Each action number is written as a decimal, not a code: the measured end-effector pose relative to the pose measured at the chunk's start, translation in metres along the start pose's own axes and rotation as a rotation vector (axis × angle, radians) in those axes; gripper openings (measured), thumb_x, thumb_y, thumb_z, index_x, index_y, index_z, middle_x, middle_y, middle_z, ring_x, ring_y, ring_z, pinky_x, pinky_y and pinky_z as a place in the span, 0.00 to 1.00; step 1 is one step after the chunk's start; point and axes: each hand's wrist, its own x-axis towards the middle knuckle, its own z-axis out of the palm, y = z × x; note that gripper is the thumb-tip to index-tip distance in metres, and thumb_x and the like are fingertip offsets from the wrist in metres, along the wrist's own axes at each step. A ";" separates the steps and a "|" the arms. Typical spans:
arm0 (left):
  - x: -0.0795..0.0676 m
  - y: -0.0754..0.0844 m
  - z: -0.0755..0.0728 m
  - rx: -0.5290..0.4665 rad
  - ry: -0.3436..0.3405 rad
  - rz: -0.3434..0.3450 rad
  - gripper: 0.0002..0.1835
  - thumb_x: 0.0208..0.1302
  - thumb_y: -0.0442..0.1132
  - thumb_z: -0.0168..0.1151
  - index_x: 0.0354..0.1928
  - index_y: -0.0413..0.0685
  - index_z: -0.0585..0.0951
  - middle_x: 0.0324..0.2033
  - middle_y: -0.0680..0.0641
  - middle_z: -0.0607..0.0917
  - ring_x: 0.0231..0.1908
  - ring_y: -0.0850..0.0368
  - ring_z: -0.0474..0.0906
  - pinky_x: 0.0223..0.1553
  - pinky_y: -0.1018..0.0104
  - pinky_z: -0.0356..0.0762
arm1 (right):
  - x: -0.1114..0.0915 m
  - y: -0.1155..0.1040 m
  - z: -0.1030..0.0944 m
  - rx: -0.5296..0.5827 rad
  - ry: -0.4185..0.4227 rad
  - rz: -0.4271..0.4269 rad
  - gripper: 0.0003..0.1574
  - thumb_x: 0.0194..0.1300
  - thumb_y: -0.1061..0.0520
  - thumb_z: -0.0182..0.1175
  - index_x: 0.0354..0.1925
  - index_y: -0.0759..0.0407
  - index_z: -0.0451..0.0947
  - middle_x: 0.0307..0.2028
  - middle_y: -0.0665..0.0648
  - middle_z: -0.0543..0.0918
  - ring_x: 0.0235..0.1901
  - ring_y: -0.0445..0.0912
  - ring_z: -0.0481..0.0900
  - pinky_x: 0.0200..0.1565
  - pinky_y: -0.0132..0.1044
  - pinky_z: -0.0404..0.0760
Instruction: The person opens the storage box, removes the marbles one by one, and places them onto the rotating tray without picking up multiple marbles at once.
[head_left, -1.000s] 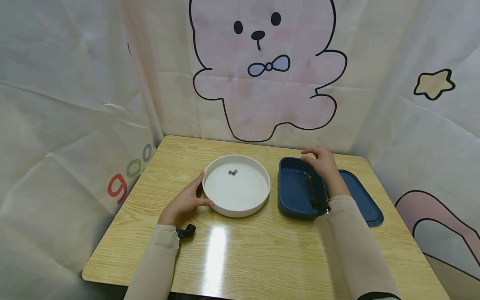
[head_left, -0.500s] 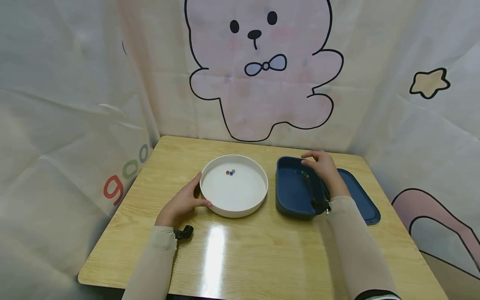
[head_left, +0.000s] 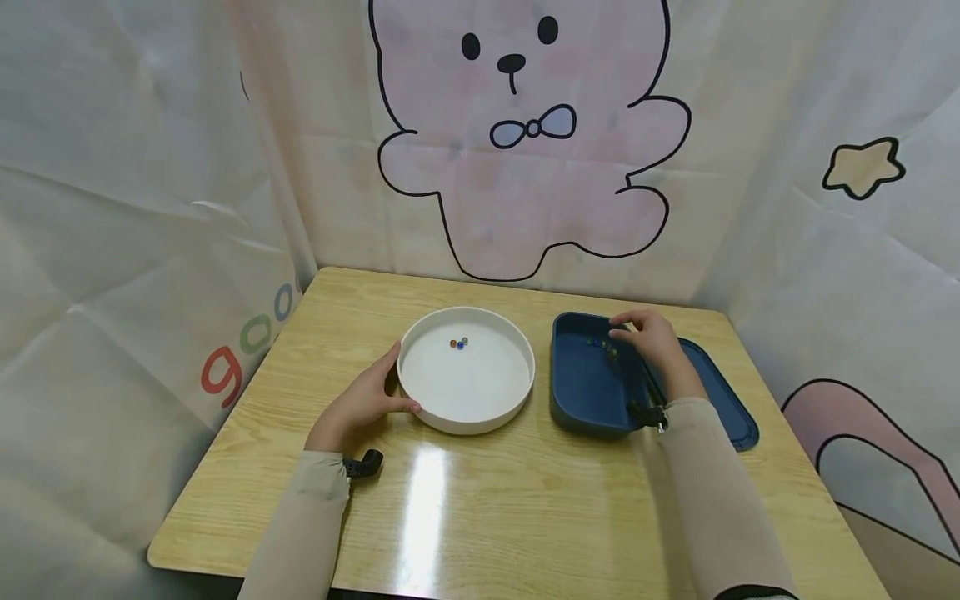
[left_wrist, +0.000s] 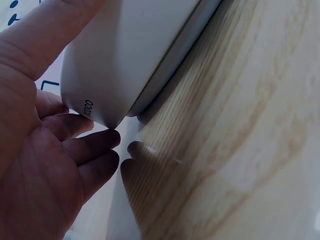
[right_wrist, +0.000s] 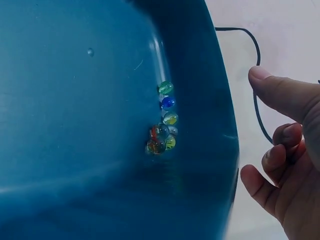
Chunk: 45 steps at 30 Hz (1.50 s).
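Note:
A white round tray (head_left: 467, 387) with a low wall stands in the middle of the table, three small glass marbles (head_left: 459, 343) lying in it. My left hand (head_left: 360, 402) holds the tray's left side, thumb toward the front and fingers further back; the left wrist view shows these fingers (left_wrist: 92, 145) by the lower edge of the wall. To the right stands a blue box (head_left: 588, 392). Several glass marbles (right_wrist: 162, 132) gather along its far inner edge. My right hand (head_left: 654, 342) hovers at the box's far right corner, thumb apart from loosely bent fingers, nothing seen between them.
A flat blue lid (head_left: 716, 392) lies right of the box, partly behind my right forearm. A printed cloth (head_left: 525, 192) hangs behind the table (head_left: 510, 517) and at both sides. A thin dark cord (right_wrist: 257, 55) passes behind my right hand.
My right hand has shifted slightly to the right and toward me. My left hand stays at the white tray; the head view has moved a little.

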 end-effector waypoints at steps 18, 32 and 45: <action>-0.007 0.005 -0.002 0.000 -0.004 -0.006 0.69 0.54 0.52 0.80 0.83 0.55 0.38 0.82 0.49 0.42 0.81 0.50 0.38 0.78 0.44 0.46 | 0.010 0.002 0.000 0.046 -0.002 -0.028 0.21 0.72 0.53 0.65 0.59 0.60 0.82 0.67 0.67 0.74 0.73 0.67 0.62 0.71 0.64 0.62; 0.000 0.006 0.002 0.017 0.001 -0.024 0.69 0.52 0.53 0.81 0.84 0.58 0.39 0.82 0.50 0.44 0.81 0.52 0.40 0.78 0.46 0.48 | 0.009 0.025 0.018 -0.017 0.098 -0.060 0.17 0.70 0.56 0.68 0.54 0.61 0.86 0.61 0.67 0.78 0.64 0.66 0.70 0.66 0.65 0.67; 0.002 0.006 0.007 -0.006 -0.005 -0.004 0.70 0.51 0.52 0.82 0.83 0.53 0.40 0.82 0.47 0.45 0.81 0.48 0.40 0.78 0.42 0.46 | 0.003 0.034 0.029 -0.068 0.175 0.060 0.18 0.68 0.53 0.70 0.53 0.58 0.86 0.63 0.75 0.61 0.62 0.68 0.58 0.58 0.64 0.64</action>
